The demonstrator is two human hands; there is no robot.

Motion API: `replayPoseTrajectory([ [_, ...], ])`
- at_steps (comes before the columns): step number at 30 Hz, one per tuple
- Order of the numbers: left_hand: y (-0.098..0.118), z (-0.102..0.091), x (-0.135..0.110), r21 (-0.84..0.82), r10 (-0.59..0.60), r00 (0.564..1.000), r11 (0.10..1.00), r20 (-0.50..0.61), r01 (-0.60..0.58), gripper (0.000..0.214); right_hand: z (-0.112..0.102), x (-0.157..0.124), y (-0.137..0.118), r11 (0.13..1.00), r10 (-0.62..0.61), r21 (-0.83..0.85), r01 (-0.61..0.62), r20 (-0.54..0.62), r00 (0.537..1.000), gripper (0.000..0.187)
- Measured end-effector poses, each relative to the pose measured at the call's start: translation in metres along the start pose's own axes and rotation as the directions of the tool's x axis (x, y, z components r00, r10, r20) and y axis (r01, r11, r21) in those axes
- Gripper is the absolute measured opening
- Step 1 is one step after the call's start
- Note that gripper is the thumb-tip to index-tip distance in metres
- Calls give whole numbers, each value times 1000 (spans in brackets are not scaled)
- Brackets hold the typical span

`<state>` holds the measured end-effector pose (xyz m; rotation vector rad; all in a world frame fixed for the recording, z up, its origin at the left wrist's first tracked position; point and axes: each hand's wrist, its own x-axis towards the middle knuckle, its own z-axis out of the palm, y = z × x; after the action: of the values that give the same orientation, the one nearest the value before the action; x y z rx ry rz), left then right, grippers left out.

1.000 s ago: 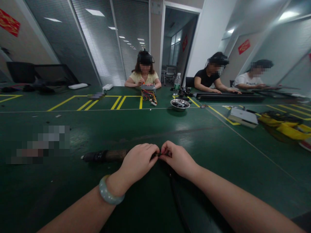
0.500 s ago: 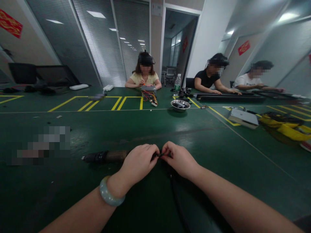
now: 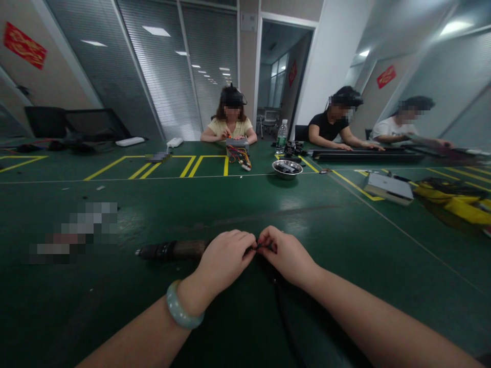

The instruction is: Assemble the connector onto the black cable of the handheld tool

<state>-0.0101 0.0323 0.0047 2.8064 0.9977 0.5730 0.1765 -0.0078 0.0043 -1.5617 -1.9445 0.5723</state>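
My left hand [image 3: 226, 258] and my right hand [image 3: 286, 254] meet at the fingertips over the green table [image 3: 215, 204], both pinching a small dark part [image 3: 258, 247] too small to name. A dark cable [image 3: 282, 312] trails from under my right hand toward me. A long dark cylindrical tool [image 3: 172, 250] lies on the table, its right end hidden behind my left hand. I wear a pale green bangle [image 3: 180, 313] on my left wrist.
A metal bowl [image 3: 287, 167] sits mid-table, a water bottle [image 3: 282, 137] behind it. Three people work at the far side, one over a box with coloured wires [image 3: 238, 152]. A flat grey device [image 3: 387, 186] and yellow gear [image 3: 456, 202] lie right.
Both hands keep pinching the small part with little motion. The view has tilted slightly, shifting the scene down and right.
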Motion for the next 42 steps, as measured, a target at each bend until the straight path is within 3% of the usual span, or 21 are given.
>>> replayPoseTrajectory([
  [7,2,1,1,19,32,998,999,-50,-31,4,1,2,4,992,31,125,-36,39,999,14],
  [17,1,2,1,-17,27,998,999,-54,-28,4,-9,-3,-3,993,55,-105,-46,86,995,17],
  [24,3,0,1,-28,-3,999,1000,-33,2,6,-9,-3,0,995,92,-47,-88,87,992,13],
  [36,6,-3,0,-29,-14,999,999,-36,13,8,-6,-1,2,999,25,-39,-23,57,998,9],
  [42,7,-8,-2,-52,-95,995,994,-25,93,14,-9,1,-2,998,58,-20,-57,37,998,11],
])
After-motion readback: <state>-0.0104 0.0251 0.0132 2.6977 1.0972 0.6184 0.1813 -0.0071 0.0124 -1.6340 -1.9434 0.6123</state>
